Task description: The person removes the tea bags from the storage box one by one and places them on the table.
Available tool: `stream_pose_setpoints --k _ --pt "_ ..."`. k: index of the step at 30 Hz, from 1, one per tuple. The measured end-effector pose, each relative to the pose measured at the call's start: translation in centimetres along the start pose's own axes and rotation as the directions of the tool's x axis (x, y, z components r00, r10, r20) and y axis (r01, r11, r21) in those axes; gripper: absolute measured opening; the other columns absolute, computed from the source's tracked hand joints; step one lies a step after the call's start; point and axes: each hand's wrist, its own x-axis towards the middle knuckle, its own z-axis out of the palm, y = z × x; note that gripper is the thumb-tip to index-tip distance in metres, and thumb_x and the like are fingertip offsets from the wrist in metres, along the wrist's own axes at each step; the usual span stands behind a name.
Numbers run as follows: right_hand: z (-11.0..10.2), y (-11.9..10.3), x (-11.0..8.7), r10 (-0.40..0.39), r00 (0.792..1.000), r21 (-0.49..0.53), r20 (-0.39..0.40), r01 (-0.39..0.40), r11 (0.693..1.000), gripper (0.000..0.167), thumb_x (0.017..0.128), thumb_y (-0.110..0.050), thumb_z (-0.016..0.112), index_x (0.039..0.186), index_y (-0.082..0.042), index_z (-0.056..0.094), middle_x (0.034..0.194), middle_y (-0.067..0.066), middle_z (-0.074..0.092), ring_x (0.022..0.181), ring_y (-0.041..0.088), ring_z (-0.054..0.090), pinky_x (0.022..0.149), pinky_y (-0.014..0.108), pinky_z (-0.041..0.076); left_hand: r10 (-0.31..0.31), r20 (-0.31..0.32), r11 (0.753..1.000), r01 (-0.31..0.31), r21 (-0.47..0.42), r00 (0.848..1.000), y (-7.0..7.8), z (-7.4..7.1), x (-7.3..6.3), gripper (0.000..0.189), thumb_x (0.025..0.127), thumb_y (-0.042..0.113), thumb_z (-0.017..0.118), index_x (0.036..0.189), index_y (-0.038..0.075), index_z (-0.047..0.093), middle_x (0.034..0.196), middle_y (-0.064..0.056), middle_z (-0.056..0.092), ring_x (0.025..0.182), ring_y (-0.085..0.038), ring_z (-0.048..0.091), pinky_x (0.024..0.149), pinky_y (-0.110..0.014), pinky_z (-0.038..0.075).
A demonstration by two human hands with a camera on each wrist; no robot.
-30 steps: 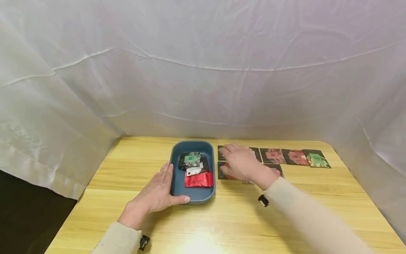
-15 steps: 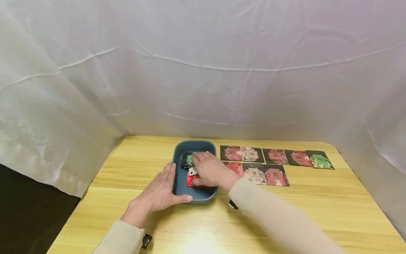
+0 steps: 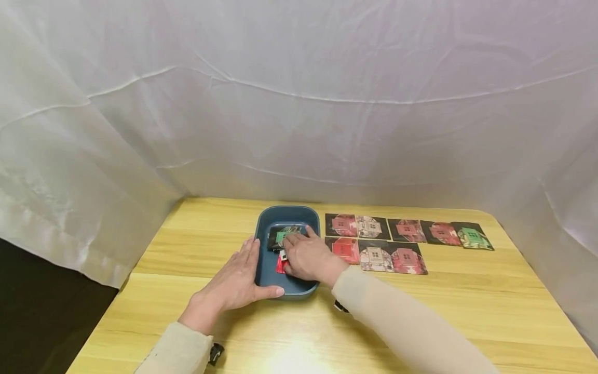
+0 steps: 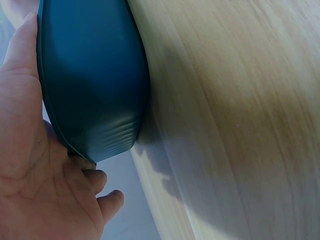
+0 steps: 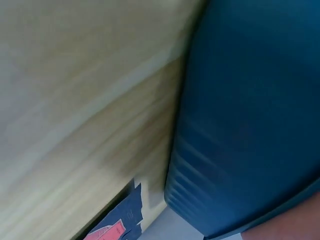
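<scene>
A blue plastic bin (image 3: 266, 288) stands on the table, with small sachets inside. My left hand (image 3: 231, 285) lies along its left side, fingers straight and thumb at the front rim; in the left wrist view the palm is against the bin's wall. My right hand (image 3: 310, 257) reaches into the bin over the sachets. Beyond its fingers lies a black sachet with a green label (image 3: 280, 238). Part of a red sachet (image 3: 280, 264) and a bit of white show by the fingers and thumb. The right fingertips are hidden, also in the right wrist view.
Right of the bin, flat square sachets lie in two rows: red-labelled ones (image 3: 343, 225), pale-labelled ones (image 3: 376, 256), and a green-labelled one (image 3: 473, 236) at the far right end. A pale cloth (image 3: 299, 130) hangs behind the wooden table (image 3: 467, 301).
My right hand has moved left from the sachets on the table into the bin, and its fingers have since drawn slightly nearer the front. My left hand stays at the bin's side.
</scene>
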Motion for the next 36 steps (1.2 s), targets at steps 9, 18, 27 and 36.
stream_pose_setpoints --k 9,18,27,36 --pt "-0.1 -1.0 -1.2 -0.107 0.984 -0.09 -0.143 0.095 0.991 0.034 0.099 -0.04 0.071 0.127 -0.02 0.075 0.133 -0.003 0.074 0.129 0.021 0.064 0.111 0.047 0.049 0.007 -0.007 1.0 -0.007 0.003 1.0 -0.1 0.0 -0.1 0.134 0.084 0.081 0.068 0.167 -0.003 0.006 0.176 -0.024 0.004 0.164 -0.037 0.01 0.132 -0.056 0.021" --pt "-1.3 -0.5 -1.9 -0.15 0.981 0.048 -0.121 0.157 0.986 0.036 0.097 -0.058 0.07 0.11 -0.026 0.081 0.11 -0.009 0.078 0.113 0.02 0.068 0.104 0.05 0.051 0.014 0.001 1.0 -0.014 0.002 1.0 -0.1 0.1 0.0 0.134 0.084 0.082 0.066 0.168 -0.003 0.005 0.176 -0.023 0.003 0.164 -0.036 0.009 0.132 -0.056 0.02" --pt "-2.4 0.1 -0.5 -0.04 0.994 0.149 -0.102 0.055 0.987 0.06 0.097 -0.057 0.07 0.132 -0.008 0.07 0.13 0.007 0.073 0.128 0.028 0.064 0.122 0.046 0.043 0.013 -0.002 1.0 -0.013 -0.003 1.0 -0.1 0.1 0.0 0.133 0.085 0.081 0.067 0.168 -0.003 0.006 0.176 -0.023 0.004 0.164 -0.036 0.009 0.132 -0.056 0.022" --pt "-1.8 -0.3 0.5 0.019 0.997 0.187 0.077 -0.033 0.982 0.076 0.092 -0.057 0.075 0.147 -0.008 0.06 0.149 0.011 0.063 0.137 0.033 0.057 0.12 0.051 0.044 0.013 -0.006 1.0 -0.013 -0.002 1.0 -0.1 0.1 0.0 0.132 0.085 0.079 0.069 0.168 -0.003 0.007 0.176 -0.023 0.004 0.164 -0.036 0.01 0.131 -0.056 0.022"
